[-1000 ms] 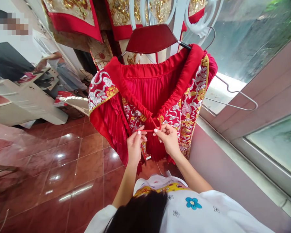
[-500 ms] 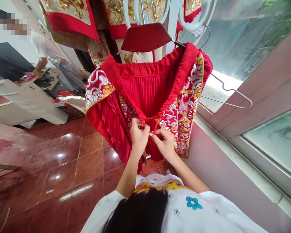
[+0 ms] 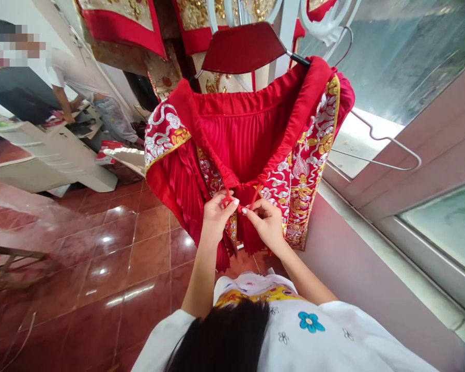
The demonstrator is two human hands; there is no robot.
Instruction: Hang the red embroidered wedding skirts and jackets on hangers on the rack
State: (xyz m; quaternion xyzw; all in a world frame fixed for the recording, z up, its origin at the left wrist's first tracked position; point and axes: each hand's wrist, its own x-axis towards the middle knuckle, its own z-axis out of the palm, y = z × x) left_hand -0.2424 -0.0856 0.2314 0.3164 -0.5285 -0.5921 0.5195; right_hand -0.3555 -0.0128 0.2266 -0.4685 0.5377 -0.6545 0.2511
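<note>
A red pleated skirt (image 3: 232, 134) with silver and gold embroidered panels hangs before me from a hanger (image 3: 245, 47) with a dark red middle piece. At the front of its waistband, red drawstring cords (image 3: 256, 195) come out on both sides. My left hand (image 3: 219, 213) pinches one cord between thumb and fingers. Close beside it on the right, my right hand (image 3: 266, 219) pinches the cord too, its thumb tip almost meeting the left thumb. A short stretch of cord shows between the two hands; how it is looped is partly hidden by the fingers.
Gold-sequinned garments with red borders (image 3: 122, 26) hang behind. A bare wire hanger (image 3: 387, 139) juts out at right beside the window frame (image 3: 375, 206). Another person (image 3: 75, 77) bends over a white cabinet (image 3: 58, 160) at left. The floor (image 3: 147, 243) is shiny red tile.
My hands have drawn slightly apart and the cord between them shows more. The view has shifted a little, so the skirt sits farther right. The other person has leaned lower.
</note>
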